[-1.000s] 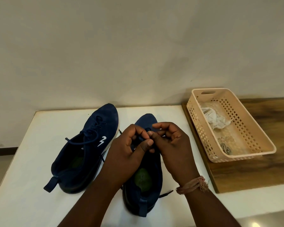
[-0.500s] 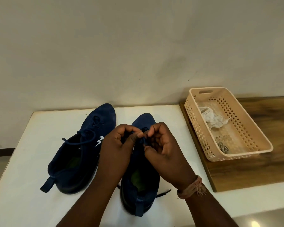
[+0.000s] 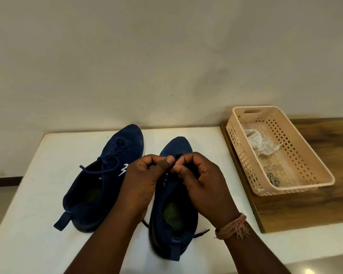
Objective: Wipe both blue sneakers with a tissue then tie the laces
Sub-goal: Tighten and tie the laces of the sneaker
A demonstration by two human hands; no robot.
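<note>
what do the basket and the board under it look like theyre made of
Basket: looks like moulded plastic, matte peach; uniform punched grid holes and a cut-out handle suggest it. Board: wood or wood-look laminate, brown with streaky grain; which one is unclear.

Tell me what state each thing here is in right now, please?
Left blue fabric sneaker: on the white table, laces knotted.
Right blue fabric sneaker: on the table, laces being tied, ends loose beside the heel.
Left hand: fingers curled, pinching the lace.
Right hand: fingers curled, pinching the lace.
Crumpled white tissue: lying in the basket.
Beige perforated plastic basket: upright on the wooden board.
</note>
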